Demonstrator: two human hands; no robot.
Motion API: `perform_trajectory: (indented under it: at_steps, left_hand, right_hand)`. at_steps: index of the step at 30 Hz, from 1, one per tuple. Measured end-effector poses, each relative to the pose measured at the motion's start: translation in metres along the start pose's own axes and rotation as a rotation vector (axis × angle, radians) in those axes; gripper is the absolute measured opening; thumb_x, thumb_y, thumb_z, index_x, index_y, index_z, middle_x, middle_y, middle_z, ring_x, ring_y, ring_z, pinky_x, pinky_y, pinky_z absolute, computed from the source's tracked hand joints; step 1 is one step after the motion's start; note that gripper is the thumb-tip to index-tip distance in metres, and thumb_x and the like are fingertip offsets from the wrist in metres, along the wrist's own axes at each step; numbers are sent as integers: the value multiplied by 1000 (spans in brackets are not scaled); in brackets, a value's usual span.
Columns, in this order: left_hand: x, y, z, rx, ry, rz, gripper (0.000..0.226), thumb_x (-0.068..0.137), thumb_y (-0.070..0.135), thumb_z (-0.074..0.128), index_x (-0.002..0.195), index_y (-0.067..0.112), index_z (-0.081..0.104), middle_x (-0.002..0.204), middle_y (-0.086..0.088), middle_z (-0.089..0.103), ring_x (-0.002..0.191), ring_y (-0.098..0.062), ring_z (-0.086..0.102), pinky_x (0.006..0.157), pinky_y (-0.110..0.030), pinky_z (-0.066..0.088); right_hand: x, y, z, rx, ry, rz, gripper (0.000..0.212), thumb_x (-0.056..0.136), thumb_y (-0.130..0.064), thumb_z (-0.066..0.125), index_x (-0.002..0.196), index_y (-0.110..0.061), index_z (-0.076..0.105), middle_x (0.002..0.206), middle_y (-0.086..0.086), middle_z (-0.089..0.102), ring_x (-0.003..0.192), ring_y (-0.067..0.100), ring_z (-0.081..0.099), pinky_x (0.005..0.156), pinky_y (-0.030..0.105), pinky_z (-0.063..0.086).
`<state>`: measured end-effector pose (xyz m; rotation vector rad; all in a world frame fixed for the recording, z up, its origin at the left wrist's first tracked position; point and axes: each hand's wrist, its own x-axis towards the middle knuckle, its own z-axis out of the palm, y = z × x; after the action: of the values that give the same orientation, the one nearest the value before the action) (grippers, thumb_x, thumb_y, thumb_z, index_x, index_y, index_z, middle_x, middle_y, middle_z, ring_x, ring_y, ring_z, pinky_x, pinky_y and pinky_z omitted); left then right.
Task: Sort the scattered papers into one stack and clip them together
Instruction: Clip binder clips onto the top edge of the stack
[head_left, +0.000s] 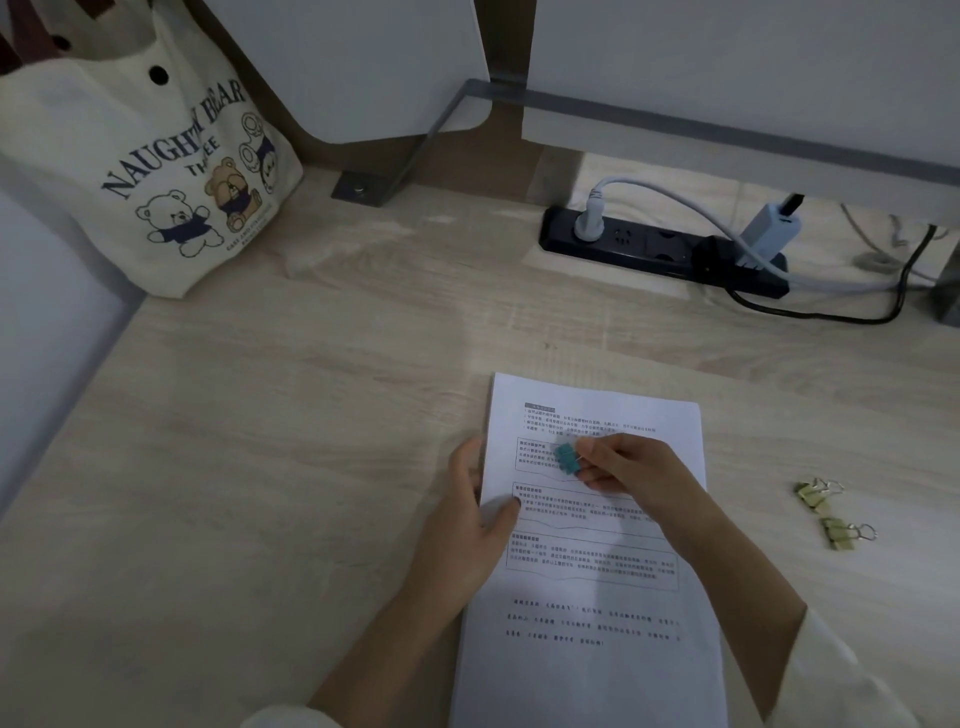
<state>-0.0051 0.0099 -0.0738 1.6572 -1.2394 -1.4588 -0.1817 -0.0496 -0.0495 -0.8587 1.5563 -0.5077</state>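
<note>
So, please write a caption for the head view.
Left hand holds the paper stack by its edge while right hand pinches a teal clip over it.

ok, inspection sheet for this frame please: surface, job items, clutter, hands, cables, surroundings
Surface: light wood-grain desk, dimly lit.
Job's things: paper stack in one pile, printed side up; teal binder clip over the stack's middle, not yet on an edge.
Clutter: two yellow binder clips lying right of the stack; printed tote bag at the far left.
Grippers: left hand holds the stack's left edge, thumb on top; right hand pinches the teal binder clip in its fingers.
Cables: black power strip with a white cable, a grey adapter and a black cord.
Surroundings: white panels behind the desk.
</note>
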Motion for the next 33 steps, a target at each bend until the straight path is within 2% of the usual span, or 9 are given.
perform_trajectory:
  at_steps: [2, 4, 8, 15, 18, 22, 25, 29, 33]
  left_hand:
    - [13, 6, -2, 24, 76, -32, 53, 93, 24, 50, 138, 31, 22, 102, 6, 65, 88, -8, 65, 78, -28, 54]
    - [32, 14, -3, 34, 138, -65, 37, 95, 26, 44, 131, 22, 40, 107, 2, 65, 92, -12, 63, 84, -35, 51]
    - [64, 29, -6, -23, 175, -84, 26, 94, 20, 44, 113, 11, 60, 104, -2, 65, 91, -16, 60, 81, -31, 46]
    - [76, 29, -8, -225, 162, -145, 14, 91, 16, 51, 96, 10, 63, 86, -1, 66, 81, -15, 60, 70, -27, 47]
    - [77, 28, -6, -187, 198, -103, 13, 91, 16, 51, 93, 11, 62, 87, -2, 67, 79, -14, 60, 69, -27, 46]
    - [76, 29, -6, -140, 215, -39, 10, 91, 16, 52, 87, 18, 61, 85, 1, 68, 77, -12, 62, 68, -24, 47]
    - [75, 32, -8, -151, 203, -1, 10, 91, 13, 52, 95, 15, 62, 89, 0, 70, 80, -9, 65, 69, -18, 49]
    - [76, 32, -11, -151, 175, 35, 12, 91, 12, 53, 92, 21, 60, 91, 2, 69, 83, -5, 65, 72, -16, 50]
    - [76, 29, -15, -178, 182, 46, 18, 90, 11, 55, 87, 28, 58, 89, 4, 69, 84, -7, 63, 75, -17, 48]
  right_hand:
    - [2, 2, -1, -8, -5, -3, 16, 86, -25, 62, 82, -10, 68, 76, 6, 70, 68, 11, 65, 60, 10, 53]
    - [2, 4, -2, -15, -13, -6, 16, 86, -24, 62, 83, -9, 67, 77, 6, 70, 69, 11, 65, 61, 10, 53]
    - [3, 6, -1, -24, -7, -27, 19, 87, -21, 60, 88, -3, 66, 78, 8, 68, 69, 12, 63, 57, 7, 51]
    - [0, 11, -1, -108, 6, -110, 18, 88, -17, 58, 82, 0, 63, 78, 10, 68, 67, 14, 60, 56, 7, 48]
    - [3, 3, -6, -257, 33, -209, 17, 88, -17, 59, 74, -7, 59, 74, 6, 66, 69, 18, 57, 58, 10, 44]
    - [27, -38, -9, -537, 61, -428, 15, 87, -21, 60, 76, -12, 58, 82, 7, 67, 75, 20, 59, 65, 23, 44]
    - [46, -69, -1, -715, -23, -551, 14, 87, -21, 60, 84, -7, 61, 83, 4, 66, 77, 20, 58, 70, 30, 46]
    - [60, -91, 6, -788, -175, -592, 12, 87, -19, 61, 82, -8, 60, 78, -11, 62, 74, 10, 56, 69, 27, 45]
    - [74, -103, 5, -765, -308, -561, 11, 84, -18, 64, 75, -12, 62, 87, 4, 69, 81, 18, 60, 75, 29, 46]
